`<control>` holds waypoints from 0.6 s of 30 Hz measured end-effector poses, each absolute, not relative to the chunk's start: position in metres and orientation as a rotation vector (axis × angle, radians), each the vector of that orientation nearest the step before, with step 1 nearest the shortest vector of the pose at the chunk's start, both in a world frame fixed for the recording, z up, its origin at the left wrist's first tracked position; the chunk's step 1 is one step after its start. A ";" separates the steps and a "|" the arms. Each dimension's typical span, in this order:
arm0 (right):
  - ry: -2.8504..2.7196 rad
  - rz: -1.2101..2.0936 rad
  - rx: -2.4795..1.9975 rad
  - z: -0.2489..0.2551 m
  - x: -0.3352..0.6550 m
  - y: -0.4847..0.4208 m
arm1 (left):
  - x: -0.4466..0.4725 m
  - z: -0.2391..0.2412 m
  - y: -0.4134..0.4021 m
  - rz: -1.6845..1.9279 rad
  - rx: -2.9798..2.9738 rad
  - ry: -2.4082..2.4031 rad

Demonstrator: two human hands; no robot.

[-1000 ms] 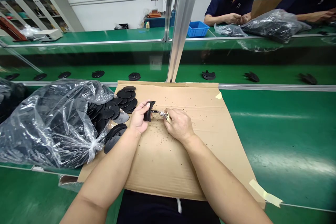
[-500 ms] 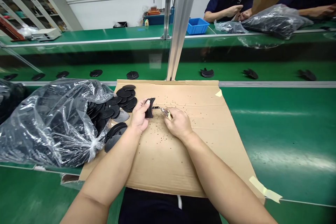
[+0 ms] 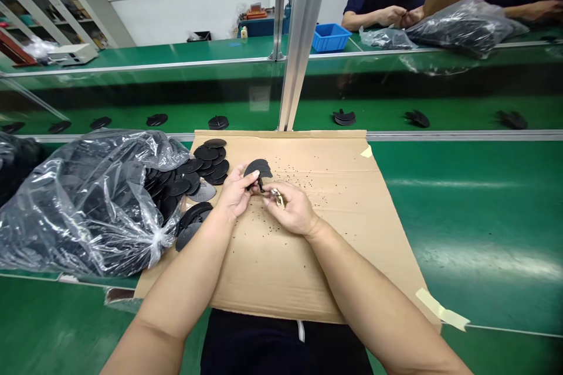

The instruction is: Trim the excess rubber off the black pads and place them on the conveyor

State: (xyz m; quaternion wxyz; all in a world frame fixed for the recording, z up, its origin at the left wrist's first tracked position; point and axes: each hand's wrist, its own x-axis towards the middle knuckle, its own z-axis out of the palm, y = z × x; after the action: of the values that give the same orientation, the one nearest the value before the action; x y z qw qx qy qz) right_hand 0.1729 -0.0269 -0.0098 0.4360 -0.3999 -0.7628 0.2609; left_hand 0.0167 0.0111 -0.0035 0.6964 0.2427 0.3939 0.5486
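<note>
Many black discs (image 3: 177,187) and a bag (image 3: 83,211) lie leftward; forearms (image 3: 196,272) converge, left grip (image 3: 234,194) pinching a curved part (image 3: 259,168), right grip (image 3: 295,209) a metal tool (image 3: 278,197).

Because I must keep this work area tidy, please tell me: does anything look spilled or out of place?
Yes: tiny dark specks lie scattered over the flat brown cardboard sheet, especially around the person's bare right hand. They look odd because they are loose and unordered, like debris.
</note>
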 end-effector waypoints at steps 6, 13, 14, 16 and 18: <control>-1.838 0.575 -1.077 -0.015 0.174 -0.023 | 0.014 -0.001 0.018 1.239 0.410 0.850; -2.049 0.407 -1.378 -0.009 0.177 -0.020 | 0.008 -0.001 0.019 1.076 0.320 0.809; -2.088 0.391 -1.409 -0.008 0.176 -0.021 | 0.008 -0.001 0.019 1.050 0.326 0.796; -2.178 0.369 -1.471 -0.004 0.174 -0.024 | 0.008 0.000 0.017 1.011 0.354 0.788; -2.254 0.353 -1.521 -0.001 0.173 -0.026 | 0.009 0.002 0.016 0.986 0.383 0.803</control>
State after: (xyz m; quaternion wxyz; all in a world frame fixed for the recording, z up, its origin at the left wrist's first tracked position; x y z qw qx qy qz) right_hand 0.1728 -0.0259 -0.0014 0.1982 -0.5437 -0.8057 0.1263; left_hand 0.0088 0.0156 0.0024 0.7875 0.1776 0.3728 0.4575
